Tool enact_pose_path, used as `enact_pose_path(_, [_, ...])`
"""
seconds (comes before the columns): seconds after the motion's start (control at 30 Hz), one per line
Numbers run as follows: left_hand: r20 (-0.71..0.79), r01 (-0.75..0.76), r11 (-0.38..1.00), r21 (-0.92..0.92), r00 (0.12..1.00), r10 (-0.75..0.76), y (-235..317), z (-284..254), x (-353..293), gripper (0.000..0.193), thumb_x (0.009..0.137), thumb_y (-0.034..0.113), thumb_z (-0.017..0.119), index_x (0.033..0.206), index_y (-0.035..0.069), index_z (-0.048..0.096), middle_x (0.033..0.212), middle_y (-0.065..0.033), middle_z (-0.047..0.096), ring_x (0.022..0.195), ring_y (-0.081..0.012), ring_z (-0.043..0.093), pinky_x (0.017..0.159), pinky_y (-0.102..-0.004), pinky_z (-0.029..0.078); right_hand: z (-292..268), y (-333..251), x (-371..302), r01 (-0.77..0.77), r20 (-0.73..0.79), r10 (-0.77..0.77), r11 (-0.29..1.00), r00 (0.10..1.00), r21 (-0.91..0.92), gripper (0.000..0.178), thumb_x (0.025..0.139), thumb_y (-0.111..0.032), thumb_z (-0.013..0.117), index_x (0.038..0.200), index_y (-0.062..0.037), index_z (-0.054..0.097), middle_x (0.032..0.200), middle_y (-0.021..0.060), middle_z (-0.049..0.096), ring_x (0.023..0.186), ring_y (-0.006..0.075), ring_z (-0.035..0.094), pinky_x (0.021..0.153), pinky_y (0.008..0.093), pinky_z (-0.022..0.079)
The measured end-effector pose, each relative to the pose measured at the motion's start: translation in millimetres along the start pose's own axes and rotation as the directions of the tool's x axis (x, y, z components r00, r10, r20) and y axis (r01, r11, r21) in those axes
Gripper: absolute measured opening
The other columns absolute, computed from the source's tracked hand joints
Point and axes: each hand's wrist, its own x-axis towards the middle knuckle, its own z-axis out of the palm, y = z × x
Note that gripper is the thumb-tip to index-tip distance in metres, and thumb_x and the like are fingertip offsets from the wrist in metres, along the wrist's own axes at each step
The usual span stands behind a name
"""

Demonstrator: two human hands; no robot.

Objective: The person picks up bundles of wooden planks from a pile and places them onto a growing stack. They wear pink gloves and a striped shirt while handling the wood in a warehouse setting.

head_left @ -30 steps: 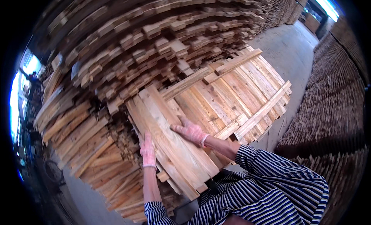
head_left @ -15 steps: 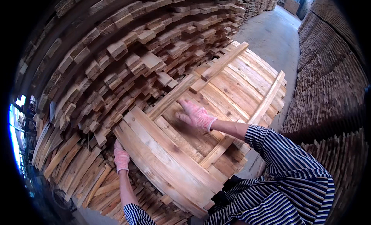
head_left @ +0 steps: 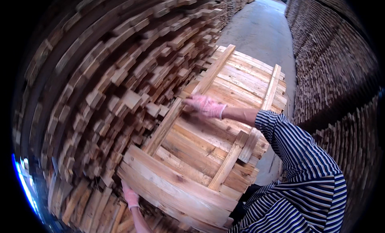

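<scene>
In front of me lies a stack of pale wooden planks (head_left: 218,143), with battens laid across it. My right hand (head_left: 206,106), in a pink and white knitted glove, is palm down over the stack. Its blurred fingers stretch out to the upper end of the left batten (head_left: 163,127). At the stack's near left corner is my left hand (head_left: 130,196), gloved alike, beside the end of a wide plank (head_left: 160,189). Its fingertips are partly hidden there, so its grip is unclear. A shorter batten (head_left: 230,159) runs along the right side, next to a longer one (head_left: 272,86).
A high wall of stacked boards (head_left: 116,76) with uneven ends rises close on the left. Another tall stack (head_left: 333,60) stands on the right. Between them a concrete aisle (head_left: 260,28) runs away. More loose boards (head_left: 86,209) lie at the lower left.
My right hand has moved left across the planks to the left batten. My left hand stays by the corner of the stack. The whole view has shifted and turned slightly.
</scene>
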Motion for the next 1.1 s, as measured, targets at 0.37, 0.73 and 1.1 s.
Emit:
enact_pose_path(0.37, [0.124,0.359,0.907,0.220,0.912,-0.391,75.4,-28.1,15.7,0.082,0.082,0.004,0.075,0.154,0.003,0.036,0.147,-0.0198,0.054,0.131,-0.0276,0.054,0.110,-0.0360,0.043,-30.6,153.7,33.9,0.086,0.255,0.056,0.855,0.965,-0.512,0.023,0.084,-0.021,0.065,0.106,-0.0157,0.064,0.109,0.0087,0.064,0.103,0.0339,0.065,0.071,0.0465,0.057])
enact_pose_path(0.73, [0.717,0.367,0.753,-0.546,0.670,0.193,331.2,86.8,92.5,0.066,0.095,0.043,0.068,0.142,0.000,0.053,0.117,-0.0117,0.068,0.105,-0.0240,0.066,0.089,-0.0344,0.056,-37.5,64.5,-59.7,0.193,-0.242,-0.336,0.861,0.910,-0.471,0.029,0.086,-0.026,0.063,0.114,-0.0182,0.060,0.109,0.0032,0.064,0.103,0.0247,0.062,0.082,0.0437,0.048])
enact_pose_path(1.1, [0.901,0.672,0.601,-0.433,0.337,0.273,413.4,148.9,82.7,0.050,0.085,0.036,0.082,0.120,0.004,0.065,0.100,-0.0075,0.070,0.088,-0.0169,0.068,0.072,-0.0342,0.059,-33.0,74.9,-84.7,0.244,-0.206,-0.391,0.826,0.897,-0.508,0.025,0.086,-0.031,0.061,0.106,-0.0165,0.058,0.101,0.0029,0.058,0.090,0.0210,0.060,0.071,0.0415,0.051])
